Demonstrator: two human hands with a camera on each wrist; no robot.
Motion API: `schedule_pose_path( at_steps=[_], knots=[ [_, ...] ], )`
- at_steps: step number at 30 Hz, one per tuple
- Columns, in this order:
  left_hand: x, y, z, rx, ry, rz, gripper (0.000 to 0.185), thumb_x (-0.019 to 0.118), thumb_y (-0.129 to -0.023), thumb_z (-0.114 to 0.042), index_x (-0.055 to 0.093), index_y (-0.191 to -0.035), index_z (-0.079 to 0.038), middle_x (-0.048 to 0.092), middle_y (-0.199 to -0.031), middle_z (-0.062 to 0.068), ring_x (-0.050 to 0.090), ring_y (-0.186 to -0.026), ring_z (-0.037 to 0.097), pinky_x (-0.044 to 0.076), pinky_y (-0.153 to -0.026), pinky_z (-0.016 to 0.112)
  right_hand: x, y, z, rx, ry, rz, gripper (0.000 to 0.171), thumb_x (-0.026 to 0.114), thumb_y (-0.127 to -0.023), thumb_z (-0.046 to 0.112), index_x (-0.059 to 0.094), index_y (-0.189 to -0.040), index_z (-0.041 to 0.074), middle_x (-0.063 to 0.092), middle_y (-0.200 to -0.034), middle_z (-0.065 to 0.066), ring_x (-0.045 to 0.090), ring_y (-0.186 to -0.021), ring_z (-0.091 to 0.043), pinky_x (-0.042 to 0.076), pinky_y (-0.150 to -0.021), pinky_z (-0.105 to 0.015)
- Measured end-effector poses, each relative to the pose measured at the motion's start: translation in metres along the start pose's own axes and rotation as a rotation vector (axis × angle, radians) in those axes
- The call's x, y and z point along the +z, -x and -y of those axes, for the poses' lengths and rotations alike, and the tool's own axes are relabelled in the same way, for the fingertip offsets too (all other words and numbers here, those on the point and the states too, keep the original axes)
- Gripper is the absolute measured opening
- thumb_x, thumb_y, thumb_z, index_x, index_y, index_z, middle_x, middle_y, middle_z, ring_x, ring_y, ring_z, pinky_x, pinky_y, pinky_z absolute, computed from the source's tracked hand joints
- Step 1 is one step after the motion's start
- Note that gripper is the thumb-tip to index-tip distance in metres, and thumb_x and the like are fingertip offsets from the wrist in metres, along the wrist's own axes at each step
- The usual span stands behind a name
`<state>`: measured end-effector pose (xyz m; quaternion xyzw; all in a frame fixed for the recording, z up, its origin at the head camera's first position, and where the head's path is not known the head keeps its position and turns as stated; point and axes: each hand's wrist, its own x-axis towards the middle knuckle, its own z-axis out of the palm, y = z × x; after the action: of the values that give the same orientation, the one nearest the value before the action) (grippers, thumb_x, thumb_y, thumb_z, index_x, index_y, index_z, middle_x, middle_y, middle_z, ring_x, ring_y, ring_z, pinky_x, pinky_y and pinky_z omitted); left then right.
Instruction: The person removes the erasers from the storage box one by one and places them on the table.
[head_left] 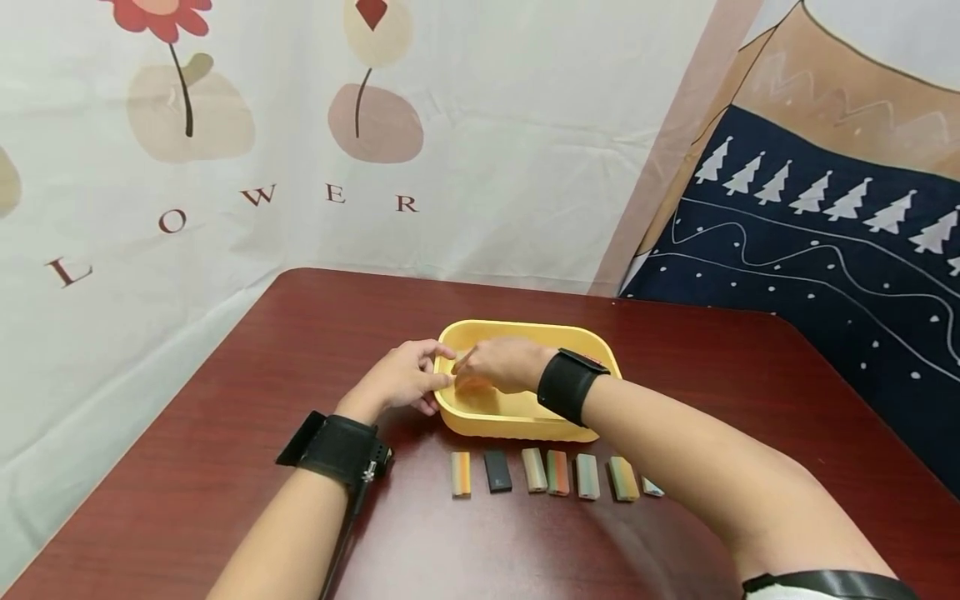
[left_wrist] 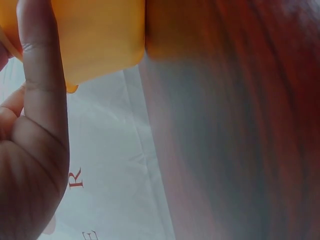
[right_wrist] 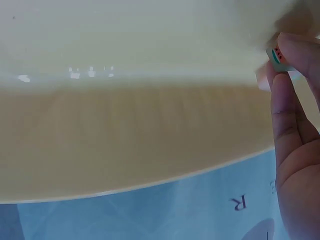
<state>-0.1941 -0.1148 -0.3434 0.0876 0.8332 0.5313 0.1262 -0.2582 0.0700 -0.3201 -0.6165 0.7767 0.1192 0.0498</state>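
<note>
A yellow plastic tub [head_left: 592, 354] stands in the middle of a dark red table [head_left: 225, 433]. My left hand [head_left: 420, 375] grips the tub's left rim; in the left wrist view a finger [left_wrist: 40, 75] lies against the tub's outer wall [left_wrist: 100, 35]. My right hand [head_left: 491, 365] reaches down into the tub's left end. In the right wrist view its fingertips [right_wrist: 295, 47] pinch a small block [right_wrist: 274, 56] with green, white and red on it, close to the tub's inner wall [right_wrist: 130, 45].
Several small striped blocks lie in a row in front of the tub, from an orange-striped one [head_left: 461, 473] and a black one [head_left: 497, 471] to one half hidden by my right forearm [head_left: 651, 487]. Printed cloth [head_left: 300, 167] hangs behind the table.
</note>
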Motion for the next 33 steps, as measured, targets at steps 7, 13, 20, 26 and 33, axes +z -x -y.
schedule_pose_path(
  at_steps=[7, 13, 20, 26, 33],
  knots=[
    [0.003, -0.003, 0.002, 0.0, -0.012, -0.005, 0.038, 0.064, -0.09, -0.002, 0.055, -0.127, -0.002, 0.053, -0.071, 0.012, 0.065, -0.056, 0.023, 0.059, -0.055, 0.037, -0.014, 0.023, -0.004, 0.073, -0.158, -0.056, 0.037, 0.067, -0.085, -0.009, 0.069, -0.117, 0.009, 0.068, -0.113, 0.0, 0.065, -0.097, -0.016, 0.053, -0.083, -0.023],
    [0.002, -0.003, 0.005, -0.003, -0.01, -0.003, 0.04, 0.064, -0.09, -0.002, 0.055, -0.128, -0.001, 0.05, -0.07, 0.011, 0.064, -0.057, 0.024, 0.059, -0.055, 0.036, -0.028, 0.068, -0.014, 0.246, -0.339, -0.165, 0.042, 0.073, -0.081, 0.0, 0.064, -0.122, 0.002, 0.063, -0.115, -0.01, 0.065, -0.079, -0.014, 0.055, -0.07, -0.023],
    [0.001, -0.002, 0.005, 0.006, -0.016, -0.003, 0.039, 0.064, -0.09, -0.002, 0.054, -0.129, 0.0, 0.049, -0.07, 0.011, 0.064, -0.057, 0.024, 0.059, -0.056, 0.036, -0.032, 0.135, -0.024, 0.465, -0.375, -0.268, 0.048, 0.079, -0.079, 0.011, 0.064, -0.123, 0.001, 0.059, -0.1, -0.008, 0.057, -0.073, -0.011, 0.052, -0.066, -0.027],
    [0.0, -0.002, 0.005, 0.004, -0.006, 0.0, 0.039, 0.063, -0.091, -0.002, 0.054, -0.129, 0.0, 0.049, -0.07, 0.011, 0.064, -0.057, 0.024, 0.059, -0.056, 0.037, -0.022, 0.182, -0.022, 0.585, -0.393, -0.289, 0.045, 0.083, -0.076, 0.016, 0.067, -0.115, 0.002, 0.057, -0.09, -0.002, 0.056, -0.073, -0.014, 0.053, -0.063, -0.026],
    [0.0, -0.001, 0.004, 0.011, -0.004, 0.004, 0.039, 0.063, -0.091, -0.001, 0.054, -0.128, 0.001, 0.05, -0.07, 0.012, 0.064, -0.057, 0.024, 0.059, -0.056, 0.037, 0.004, 0.231, -0.007, 0.681, -0.43, -0.222, 0.041, 0.083, -0.076, 0.021, 0.069, -0.109, 0.003, 0.056, -0.087, 0.002, 0.055, -0.072, -0.01, 0.052, -0.062, -0.024]
  ],
)
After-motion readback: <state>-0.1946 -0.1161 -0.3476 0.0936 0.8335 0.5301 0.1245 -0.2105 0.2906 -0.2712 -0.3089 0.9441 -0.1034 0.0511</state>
